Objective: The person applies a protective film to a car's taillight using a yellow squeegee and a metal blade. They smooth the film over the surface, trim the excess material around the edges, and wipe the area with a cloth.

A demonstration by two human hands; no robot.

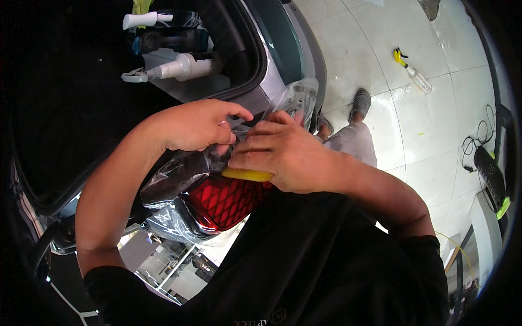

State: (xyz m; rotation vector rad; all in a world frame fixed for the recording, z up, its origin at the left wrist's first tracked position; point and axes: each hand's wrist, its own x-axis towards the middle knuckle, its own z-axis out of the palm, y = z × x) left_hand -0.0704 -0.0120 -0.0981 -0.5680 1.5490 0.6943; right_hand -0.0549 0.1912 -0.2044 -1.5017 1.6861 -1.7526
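Running left to right: long edge of yellow squeegee (247, 175)

Floor: pale glossy tile (394, 133), thin dark joints, bright sheen in spots. Clear spray bottle (419, 80) with yellow/black trigger lying on it, upper right. Right edge: looped black cable (478, 136) beside a dark bag-like item (489, 176) with a yellow-green patch; white panel (485, 223) below that. Bottom left: grey ribbed panel (138, 251), white bar (176, 266), dark clutter too small to ID.
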